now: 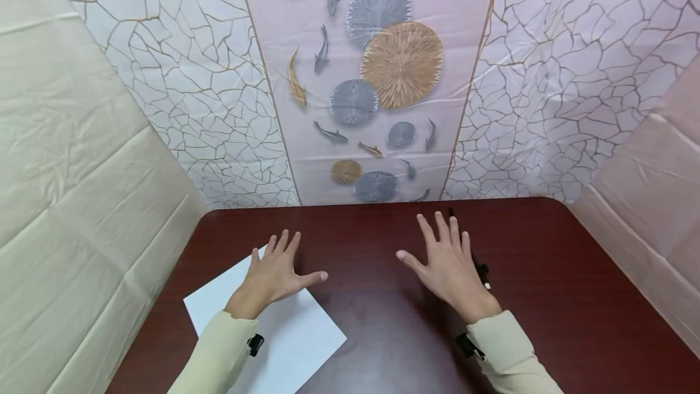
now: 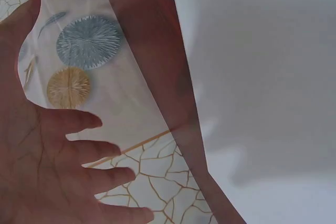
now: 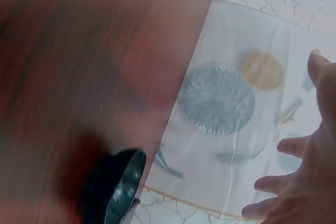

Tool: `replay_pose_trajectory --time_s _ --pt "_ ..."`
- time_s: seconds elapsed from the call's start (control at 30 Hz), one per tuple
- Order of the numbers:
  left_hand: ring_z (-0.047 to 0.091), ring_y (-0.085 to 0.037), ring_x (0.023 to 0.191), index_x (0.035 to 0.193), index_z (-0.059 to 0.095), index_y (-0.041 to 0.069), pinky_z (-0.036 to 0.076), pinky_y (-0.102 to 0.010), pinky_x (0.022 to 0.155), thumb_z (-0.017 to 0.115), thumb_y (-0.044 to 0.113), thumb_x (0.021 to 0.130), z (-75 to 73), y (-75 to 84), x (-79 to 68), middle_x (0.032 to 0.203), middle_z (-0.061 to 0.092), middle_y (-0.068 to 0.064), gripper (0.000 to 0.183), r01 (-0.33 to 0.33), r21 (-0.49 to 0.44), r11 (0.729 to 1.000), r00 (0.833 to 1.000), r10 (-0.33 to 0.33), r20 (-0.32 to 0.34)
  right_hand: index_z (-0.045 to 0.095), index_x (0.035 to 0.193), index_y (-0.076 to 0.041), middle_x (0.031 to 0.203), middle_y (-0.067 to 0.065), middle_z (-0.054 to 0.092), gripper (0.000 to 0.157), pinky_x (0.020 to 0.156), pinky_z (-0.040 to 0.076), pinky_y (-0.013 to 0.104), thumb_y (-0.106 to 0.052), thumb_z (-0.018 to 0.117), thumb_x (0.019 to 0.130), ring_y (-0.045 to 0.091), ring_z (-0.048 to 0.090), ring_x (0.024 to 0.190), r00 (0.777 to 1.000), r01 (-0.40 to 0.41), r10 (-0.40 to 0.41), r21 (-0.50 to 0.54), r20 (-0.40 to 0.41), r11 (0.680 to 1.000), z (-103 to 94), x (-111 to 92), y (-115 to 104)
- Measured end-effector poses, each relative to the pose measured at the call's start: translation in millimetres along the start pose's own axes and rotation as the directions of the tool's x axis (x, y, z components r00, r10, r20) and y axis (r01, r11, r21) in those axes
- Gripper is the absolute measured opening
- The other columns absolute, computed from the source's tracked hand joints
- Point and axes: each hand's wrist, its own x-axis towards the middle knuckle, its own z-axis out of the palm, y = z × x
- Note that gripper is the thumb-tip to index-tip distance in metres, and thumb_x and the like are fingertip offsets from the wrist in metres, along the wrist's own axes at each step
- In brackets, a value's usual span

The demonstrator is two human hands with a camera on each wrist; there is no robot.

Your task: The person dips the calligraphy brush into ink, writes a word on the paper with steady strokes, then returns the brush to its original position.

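My left hand (image 1: 273,275) hovers with spread fingers above a white sheet of paper (image 1: 295,339) on the table. In the left wrist view the palm of that left hand (image 2: 47,156) shows with nothing in it, and the paper (image 2: 262,87) fills the right side. My right hand (image 1: 451,266), its fingers also spread, is over the table's right half. A slim black object (image 1: 481,269) lies just beyond it, mostly hidden by the hand. The right wrist view shows a black object (image 3: 113,187) with a round, shiny end, its kind unclear, and the right hand (image 3: 304,182) apart from it.
The dark red-brown table (image 1: 377,297) has a glossy top. A patterned cloth backdrop (image 1: 377,157) with discs and fish hangs along its far edge. Pale fabric walls stand at the left (image 1: 82,199) and right (image 1: 645,175).
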Motion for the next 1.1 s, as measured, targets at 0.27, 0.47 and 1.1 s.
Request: replay_pose_trajectory --time_s 0.27,0.47,1.1 --pt "0.03 -0.047 0.155 0.165 0.038 0.012 0.027 -0.077 0.116 0.063 0.084 0.085 0.8 -16.1 -8.4 0.17 0.031 -0.021 0.11 -0.037 0.025 0.999 0.998 0.035 0.045 0.028 0.168 -0.013 0.17 0.029 0.021 0.097 0.122 0.02 0.071 -0.066 0.066 0.096 0.056 0.013 0.157 0.999 0.038 -0.038 0.025 -0.017 0.999 10.9 -12.4 -18.8" --pt "0.037 -0.047 0.152 0.164 0.039 0.01 0.037 -0.074 0.11 0.067 0.084 0.08 1.9 -25.8 -14.8 0.168 0.036 -0.022 0.115 -0.046 0.05 0.998 0.994 0.041 0.1 0.03 0.168 -0.014 0.17 0.029 0.022 0.097 0.123 0.018 0.071 -0.07 0.062 0.096 0.055 0.013 0.157 0.999 0.05 -0.05 0.02 -0.001 0.999 21.1 -22.9 -30.1" --pt "0.014 -0.056 0.157 0.167 0.015 -0.003 0.019 -0.078 0.118 0.087 0.073 0.067 -2.4 -56.9 -26.2 0.172 0.01 -0.032 0.144 -0.051 0.068 0.996 0.955 0.029 0.297 0.025 0.17 -0.021 0.175 0.02 0.015 0.095 0.124 0.014 0.071 -0.072 0.058 0.097 0.048 0.005 0.161 0.974 0.108 -0.105 -0.008 0.203 0.994 43.1 -44.5 -70.5"
